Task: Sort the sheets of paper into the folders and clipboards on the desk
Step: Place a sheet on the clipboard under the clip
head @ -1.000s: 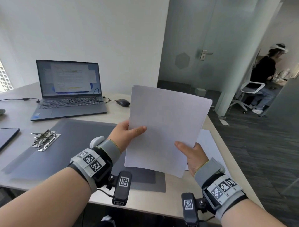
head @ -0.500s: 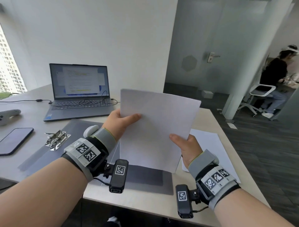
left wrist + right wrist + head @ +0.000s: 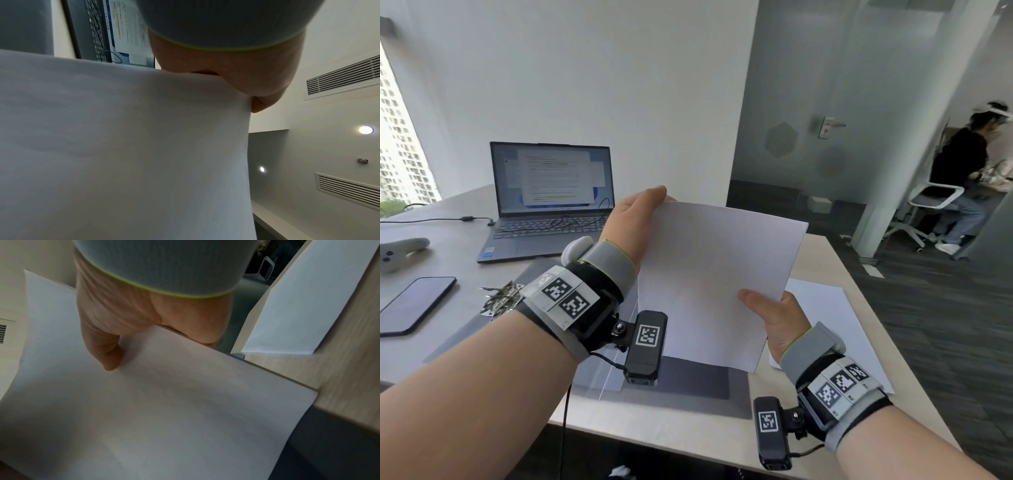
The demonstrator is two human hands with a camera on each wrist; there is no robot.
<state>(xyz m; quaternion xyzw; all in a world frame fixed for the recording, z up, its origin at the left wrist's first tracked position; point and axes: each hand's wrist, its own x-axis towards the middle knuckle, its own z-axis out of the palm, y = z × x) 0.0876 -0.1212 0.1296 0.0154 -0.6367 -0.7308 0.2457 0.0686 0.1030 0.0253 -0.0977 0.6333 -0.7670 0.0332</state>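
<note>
Paper [image 3: 715, 274] is hanging mid-frame above the desk [image 3: 688, 431], left hand [image 3: 635, 222] gripping its top corner, right hand [image 3: 774, 315] pinching the lower edge. Transfer step, probably; next it's needing lowering under the clipboard [image 3: 465, 339] clip [image 3: 500, 298] at left.

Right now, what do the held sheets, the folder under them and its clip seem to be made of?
Sheets: thin matte white paper; they bend in both hands. Folder: smooth grey, probably plastic, with faint sheen. Clip: shiny silver, likely metal.
</note>
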